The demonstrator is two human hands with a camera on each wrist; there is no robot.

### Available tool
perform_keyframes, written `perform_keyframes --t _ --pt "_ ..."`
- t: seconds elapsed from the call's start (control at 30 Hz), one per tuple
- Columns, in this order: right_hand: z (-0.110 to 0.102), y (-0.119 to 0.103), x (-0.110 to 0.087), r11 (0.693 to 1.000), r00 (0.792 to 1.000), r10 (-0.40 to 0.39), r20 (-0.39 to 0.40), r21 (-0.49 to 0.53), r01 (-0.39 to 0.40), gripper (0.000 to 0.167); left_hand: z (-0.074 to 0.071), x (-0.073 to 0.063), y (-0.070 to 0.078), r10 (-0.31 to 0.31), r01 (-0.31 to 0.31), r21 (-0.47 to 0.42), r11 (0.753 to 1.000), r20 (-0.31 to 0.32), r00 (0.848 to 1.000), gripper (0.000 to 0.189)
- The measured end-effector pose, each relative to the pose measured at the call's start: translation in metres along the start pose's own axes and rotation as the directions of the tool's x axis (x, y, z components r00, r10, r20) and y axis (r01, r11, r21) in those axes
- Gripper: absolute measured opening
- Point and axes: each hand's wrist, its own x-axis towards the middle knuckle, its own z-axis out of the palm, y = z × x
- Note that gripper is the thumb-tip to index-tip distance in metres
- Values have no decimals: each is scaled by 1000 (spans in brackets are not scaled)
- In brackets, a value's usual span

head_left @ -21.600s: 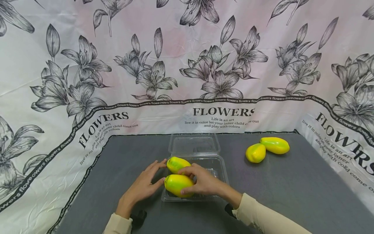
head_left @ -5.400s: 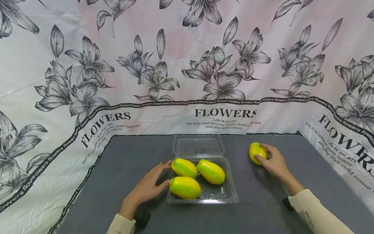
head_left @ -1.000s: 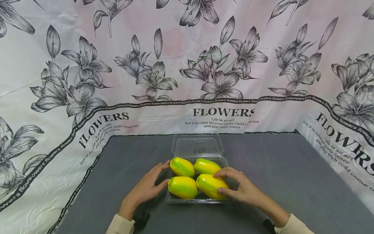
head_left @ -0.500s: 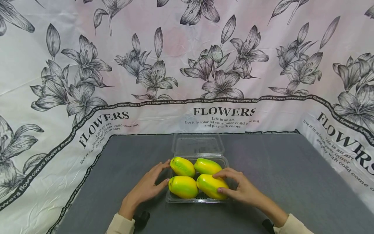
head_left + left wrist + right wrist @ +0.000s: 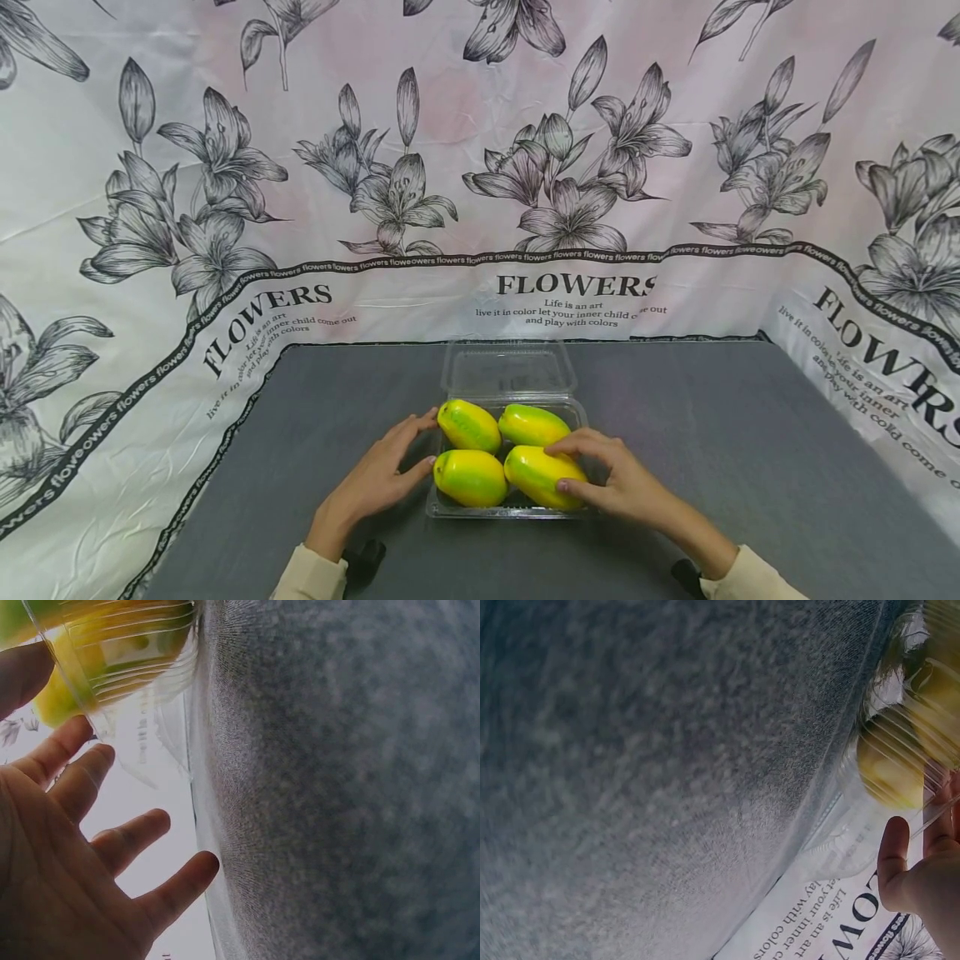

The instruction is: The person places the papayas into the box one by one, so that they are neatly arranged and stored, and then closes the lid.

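Several yellow-green papayas lie in two rows in a clear plastic clamshell box (image 5: 517,512), its lid (image 5: 508,372) laid back behind it. In the head view, my right hand (image 5: 626,483) holds the front right papaya (image 5: 536,477) between thumb and fingers. My left hand (image 5: 378,471) has its fingers spread at the box's left side, the tips by the rear left papaya (image 5: 468,426) and the front left papaya (image 5: 471,478). The left wrist view shows that hand's fingertips (image 5: 101,754) at the box's rim. The rear right papaya (image 5: 532,425) has no hand on it.
A grey cloth (image 5: 720,433) covers the table. White fabric printed with flowers (image 5: 570,200) stands behind it and along both sides. A dark strap piece (image 5: 365,562) shows below the left wrist.
Earlier, two papayas lay on the table to the right; both are now in the box. Over the last second, the hands and fruit have hardly moved.
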Motion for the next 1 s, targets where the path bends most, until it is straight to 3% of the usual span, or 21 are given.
perform_keyframes --t 0.23,0.43,0.7,1.0 --pt "-2 -5 -1 996 992 85 -94 -11 -86 35 -1 1 -1 7 -7 9 1000 4 1000 54" --pt "-10 1 3 979 959 197 -202 -6 -203 34 -2 2 0 7 -7 6 1000 1 1000 53" --pt "-29 24 13 919 889 391 -237 162 -361 41 -2 2 -1 1 -1 3 1000 6 1000 53" --pt "-43 52 24 782 769 617 -166 244 -574 56 -1 0 -3 15 -15 -12 1000 8 1000 51"
